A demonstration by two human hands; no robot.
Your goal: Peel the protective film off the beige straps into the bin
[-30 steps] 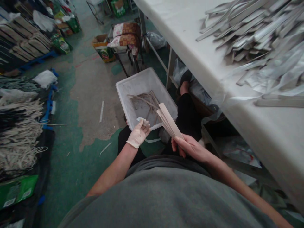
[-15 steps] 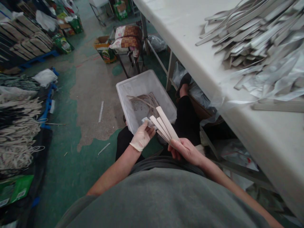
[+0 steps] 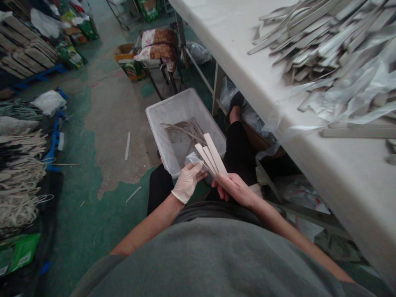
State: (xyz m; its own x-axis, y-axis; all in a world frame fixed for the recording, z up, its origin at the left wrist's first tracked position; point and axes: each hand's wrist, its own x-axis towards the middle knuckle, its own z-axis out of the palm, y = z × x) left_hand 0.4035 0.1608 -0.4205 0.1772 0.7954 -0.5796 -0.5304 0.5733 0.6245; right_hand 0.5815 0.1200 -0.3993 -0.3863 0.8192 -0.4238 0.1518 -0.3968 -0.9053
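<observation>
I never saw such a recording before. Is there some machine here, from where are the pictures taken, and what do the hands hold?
There is no robot: these are a person's own hands. Every picture comes from one camera worn on the head, looking forward and down.

The left hand, in a pale glove, holds a crumpled piece of plastic. The right hand, without a glove, holds a few flat pale strips, spread like a fan.

On the white table at the right lie a pile of grey strips and loose clear plastic. A white bin ahead holds thin strips.
</observation>
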